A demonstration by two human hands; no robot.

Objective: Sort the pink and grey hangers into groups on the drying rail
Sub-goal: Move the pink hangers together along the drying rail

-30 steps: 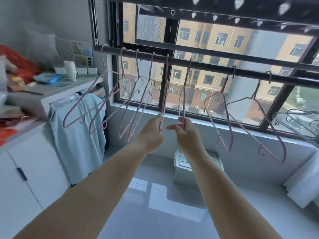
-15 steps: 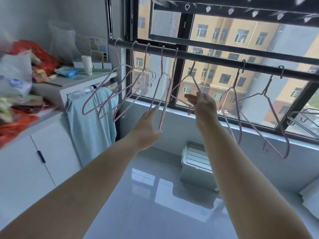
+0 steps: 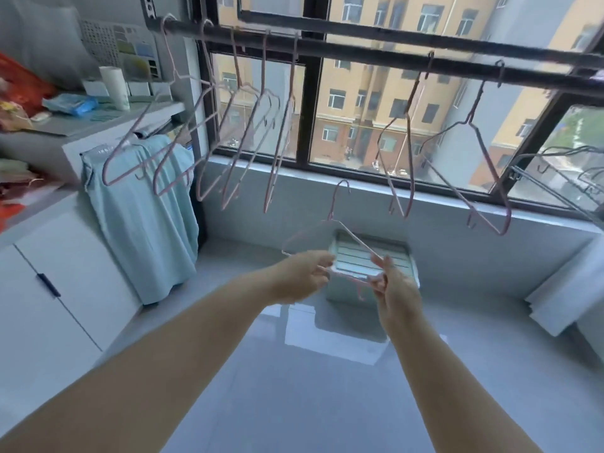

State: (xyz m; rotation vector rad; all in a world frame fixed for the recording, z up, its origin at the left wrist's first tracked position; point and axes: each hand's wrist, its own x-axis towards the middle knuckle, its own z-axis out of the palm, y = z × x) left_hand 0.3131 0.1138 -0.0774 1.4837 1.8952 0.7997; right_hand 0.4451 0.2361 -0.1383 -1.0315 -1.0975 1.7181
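A pink hanger (image 3: 340, 223) is off the rail and held low in front of me, hook pointing up. My left hand (image 3: 305, 276) pinches its bottom bar at the left, and my right hand (image 3: 390, 284) grips its right end. On the dark drying rail (image 3: 359, 52) several pink hangers (image 3: 228, 125) hang bunched at the left. Two more pink hangers (image 3: 403, 158) (image 3: 480, 165) hang spaced apart at the right. Grey hangers (image 3: 562, 168) show at the far right edge, partly cut off.
A light blue garment (image 3: 140, 217) hangs off the white cabinet (image 3: 49, 289) at the left, with clutter on the shelf above. A white slatted box (image 3: 369, 259) sits on the glossy floor below the window. Folded white cloth (image 3: 565, 289) lies at the right.
The hanger my right hand was reaching at on the rail has come off and dropped low. Both hands now hold it below the rail. The view has tilted downward.
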